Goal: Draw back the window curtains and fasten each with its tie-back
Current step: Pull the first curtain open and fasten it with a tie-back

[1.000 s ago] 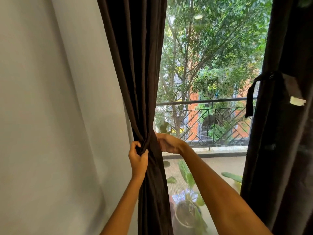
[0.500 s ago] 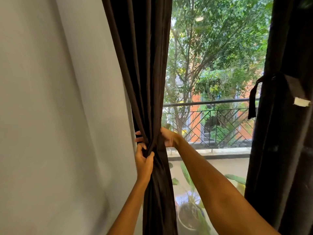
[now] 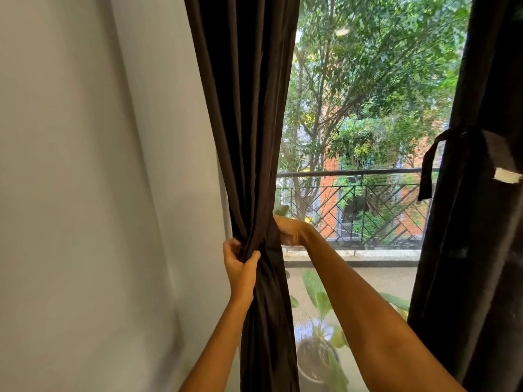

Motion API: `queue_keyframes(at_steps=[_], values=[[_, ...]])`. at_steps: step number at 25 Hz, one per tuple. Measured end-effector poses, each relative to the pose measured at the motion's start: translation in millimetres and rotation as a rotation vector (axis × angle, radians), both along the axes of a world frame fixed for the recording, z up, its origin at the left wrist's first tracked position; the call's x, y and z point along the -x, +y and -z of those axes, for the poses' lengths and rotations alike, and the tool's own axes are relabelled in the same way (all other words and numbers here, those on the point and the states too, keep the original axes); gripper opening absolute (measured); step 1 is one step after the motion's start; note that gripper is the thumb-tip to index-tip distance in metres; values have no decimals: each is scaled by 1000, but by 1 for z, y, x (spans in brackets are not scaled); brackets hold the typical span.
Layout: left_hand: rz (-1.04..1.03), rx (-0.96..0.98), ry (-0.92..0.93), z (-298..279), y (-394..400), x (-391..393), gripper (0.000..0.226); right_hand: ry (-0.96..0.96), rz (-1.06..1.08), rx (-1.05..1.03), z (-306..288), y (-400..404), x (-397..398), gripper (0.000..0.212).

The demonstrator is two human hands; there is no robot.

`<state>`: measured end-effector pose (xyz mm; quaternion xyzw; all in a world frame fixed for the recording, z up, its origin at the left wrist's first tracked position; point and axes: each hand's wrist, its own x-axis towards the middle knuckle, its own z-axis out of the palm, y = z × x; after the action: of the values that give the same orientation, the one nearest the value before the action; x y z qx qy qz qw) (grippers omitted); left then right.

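The dark brown left curtain (image 3: 249, 131) hangs gathered beside the white wall. My left hand (image 3: 239, 264) grips the bunched fabric at waist height from the wall side. My right hand (image 3: 288, 230) reaches round the curtain's window side at the same height; its fingers are hidden behind the fabric. No tie-back shows on this curtain. The dark right curtain (image 3: 481, 250) stands at the right edge, drawn back, with a dark tie-back (image 3: 430, 165) wrapped round it and one end hanging loose.
A white wall (image 3: 99, 193) fills the left half. Through the window are a balcony railing (image 3: 356, 174), trees and potted plants (image 3: 319, 357) below. A white tag (image 3: 508, 175) sits on the right curtain.
My right hand went behind the curtain and came back to its window side. My left hand kept its grip on the gathered fabric. The view shifted slightly.
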<state>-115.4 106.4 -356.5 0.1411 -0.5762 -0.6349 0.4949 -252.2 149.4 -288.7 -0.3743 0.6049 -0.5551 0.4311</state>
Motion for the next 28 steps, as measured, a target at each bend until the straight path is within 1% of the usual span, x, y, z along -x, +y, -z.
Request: queue_keyframes(at_steps=[2, 4, 5, 7, 8, 10, 12, 15, 16, 18, 20, 21, 22, 23, 24, 25, 26, 27, 28], values=[[41, 1, -6, 0, 0, 1, 52, 109, 11, -10, -3, 4, 4, 27], [48, 73, -78, 2, -3, 4, 65, 256, 95, -29, -7, 9, 7, 29], [26, 148, -153, 4, -5, 7, 63, 360, 172, -37, -9, 10, 9, 34], [-38, 291, -299, 7, -11, 13, 51, 567, 340, 9, -14, 11, 15, 38], [-55, 313, -346, 7, -11, 15, 47, 654, 403, 38, -17, 12, 18, 38], [-70, 296, -382, 7, -12, 17, 46, 757, 481, 85, -25, 18, 18, 38], [-89, 279, -362, 5, -8, 18, 47, 728, 503, 150, -30, 31, 11, 35], [-141, 289, -317, 1, -1, 21, 50, 581, 470, 250, -23, 46, 0, 16], [-152, 297, -302, -1, 2, 22, 52, 558, 479, 271, -20, 49, -3, 16], [-192, 343, -274, -1, 5, 24, 54, 523, 476, 278, -14, 51, -11, 25], [-234, 397, -287, -2, 14, 28, 57, 576, 371, 226, -12, 49, -30, 27], [-221, 408, -317, -2, 21, 30, 59, 647, 340, 179, -10, 46, -40, 27], [-185, 417, -362, -4, 29, 33, 60, 744, 388, 139, -7, 41, -46, 31], [-145, 446, -413, -4, 37, 36, 63, 803, 492, 147, -3, 35, -49, 35], [-98, 500, -447, -4, 42, 38, 72, 776, 591, 186, 0, 33, -47, 36], [-35, 559, -453, -2, 44, 38, 83, 653, 646, 242, 1, 34, -44, 36], [40, 579, -417, 0, 42, 37, 89, 482, 647, 286, -1, 38, -41, 37], [91, 506, -331, 1, 35, 33, 87, 320, 600, 304, -5, 43, -38, 40], [89, 363, -217, 4, 27, 30, 77, 215, 552, 288, -8, 49, -33, 43]])
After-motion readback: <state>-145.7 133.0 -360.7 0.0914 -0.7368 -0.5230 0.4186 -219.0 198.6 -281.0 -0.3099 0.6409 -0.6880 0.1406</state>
